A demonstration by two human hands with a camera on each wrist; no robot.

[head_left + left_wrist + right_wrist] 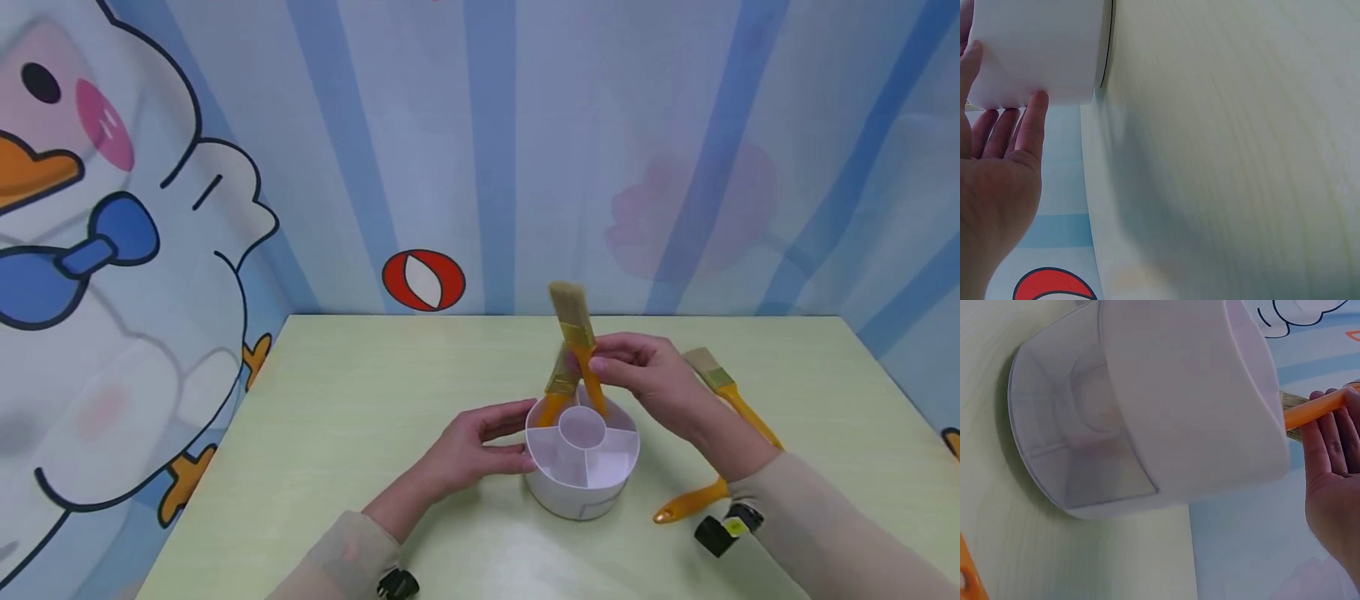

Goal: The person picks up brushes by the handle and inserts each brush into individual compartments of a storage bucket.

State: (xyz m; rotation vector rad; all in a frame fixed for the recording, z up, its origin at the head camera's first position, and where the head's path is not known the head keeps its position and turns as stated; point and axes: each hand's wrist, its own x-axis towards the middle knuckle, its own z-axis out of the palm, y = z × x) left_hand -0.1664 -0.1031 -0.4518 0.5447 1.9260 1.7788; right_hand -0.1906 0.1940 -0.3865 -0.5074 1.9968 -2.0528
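Observation:
A round white desk organizer (558, 492) with several compartments around a central cup stands on the table. My left hand (480, 446) holds its left side, thumb toward the front, fingers farther back; the left wrist view shows the fingertips against the smooth wall. My right hand (648, 375) pinches a paintbrush (572, 312) near its metal band, bristles up, the orange handle reaching down into a back compartment. Another paintbrush (561, 379) leans bristles up in the back left compartment, partly hidden behind the held one. The right wrist view shows the organizer's clear front section (1110, 469).
Right of the organizer, a paintbrush (723, 383) lies on the table (360, 375), partly behind my right forearm. An orange handle (686, 506) pokes out on the forearm's near side. A printed cartoon backdrop (487, 167) stands along the table's back edge.

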